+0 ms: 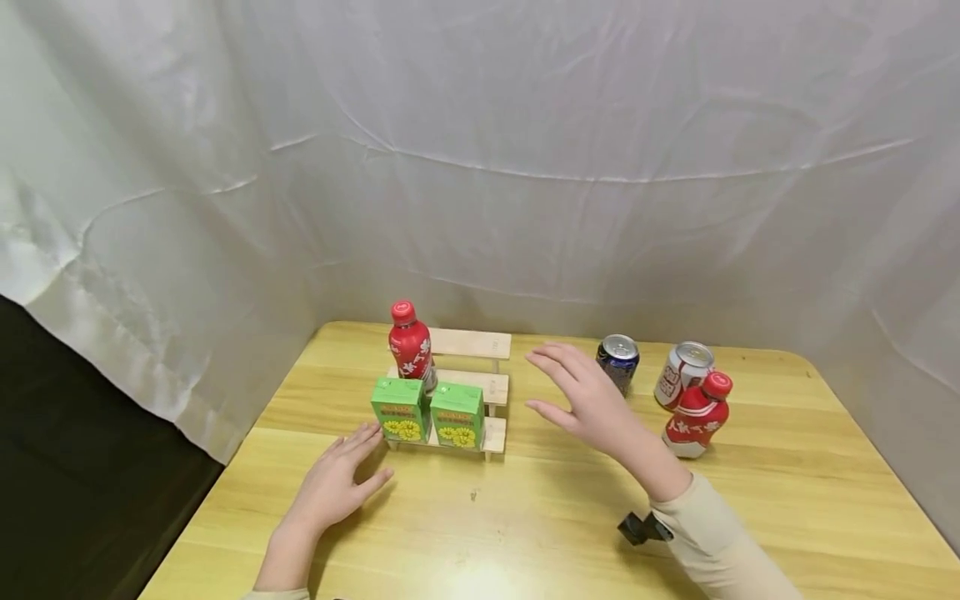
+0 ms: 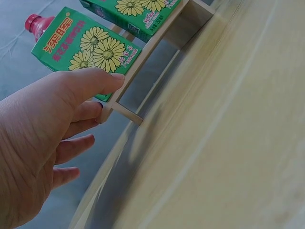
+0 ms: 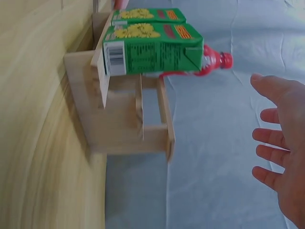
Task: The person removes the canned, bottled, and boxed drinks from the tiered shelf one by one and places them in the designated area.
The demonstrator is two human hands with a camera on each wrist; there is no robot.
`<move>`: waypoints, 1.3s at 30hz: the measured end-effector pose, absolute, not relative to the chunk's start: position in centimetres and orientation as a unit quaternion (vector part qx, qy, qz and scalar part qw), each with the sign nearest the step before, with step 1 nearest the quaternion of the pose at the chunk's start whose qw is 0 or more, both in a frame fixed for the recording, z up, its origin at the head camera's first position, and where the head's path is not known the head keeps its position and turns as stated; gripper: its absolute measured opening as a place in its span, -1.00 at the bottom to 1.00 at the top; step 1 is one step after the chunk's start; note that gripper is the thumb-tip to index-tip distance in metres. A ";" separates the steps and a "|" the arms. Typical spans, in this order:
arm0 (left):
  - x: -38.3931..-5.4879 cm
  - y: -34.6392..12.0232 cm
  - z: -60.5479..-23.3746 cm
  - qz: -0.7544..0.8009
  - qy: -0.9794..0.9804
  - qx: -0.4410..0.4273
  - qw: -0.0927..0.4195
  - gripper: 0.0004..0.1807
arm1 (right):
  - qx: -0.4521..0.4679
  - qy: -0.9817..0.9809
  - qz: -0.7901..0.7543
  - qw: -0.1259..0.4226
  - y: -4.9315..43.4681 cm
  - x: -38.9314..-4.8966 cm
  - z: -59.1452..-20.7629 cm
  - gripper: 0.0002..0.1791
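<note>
A three-tier wooden rack (image 1: pixel 495 389) stands at the back of the table. Two green drink cartons with yellow flowers, a left carton (image 1: pixel 401 411) and a right carton (image 1: pixel 457 417), sit side by side on its lowest tier. Behind the left carton rises a red bottle (image 1: pixel 411 346), its lower part partly hidden. My left hand (image 1: pixel 335 483) is at the rack's front left corner, fingers extended, fingertips right at the left carton's side. To the right of the rack, my right hand (image 1: pixel 588 400) hovers over the table with fingers spread and nothing in it.
On the right side of the table (image 1: pixel 525 533) stand a dark blue can (image 1: pixel 618 364), a white and red can (image 1: pixel 681 377) and a second red bottle (image 1: pixel 697 417). A pale curtain (image 1: pixel 555 217) hangs behind and along the sides.
</note>
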State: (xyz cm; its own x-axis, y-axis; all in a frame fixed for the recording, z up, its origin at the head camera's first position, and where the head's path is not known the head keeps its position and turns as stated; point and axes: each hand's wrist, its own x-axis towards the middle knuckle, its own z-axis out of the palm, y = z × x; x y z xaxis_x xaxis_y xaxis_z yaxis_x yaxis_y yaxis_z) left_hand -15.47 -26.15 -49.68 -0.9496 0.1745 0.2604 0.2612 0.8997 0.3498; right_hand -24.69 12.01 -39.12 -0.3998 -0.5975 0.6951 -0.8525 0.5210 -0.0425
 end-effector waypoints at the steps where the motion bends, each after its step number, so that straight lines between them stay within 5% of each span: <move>1: -15.5 -26.1 -49.7 -0.195 -0.968 -0.112 0.113 -0.29 | 0.450 -0.812 0.201 0.314 11.6 -24.8 -39.1 -0.35; 22: -15.4 -26.0 -49.7 -0.199 -0.967 -0.110 0.112 -0.28 | 0.432 -0.843 0.210 0.242 2.7 -27.9 -38.2 -0.34; 39: -15.4 -26.2 -49.7 -0.200 -0.965 -0.117 0.121 -0.29 | 0.392 -0.878 0.247 0.121 -2.1 -29.9 -37.8 -0.19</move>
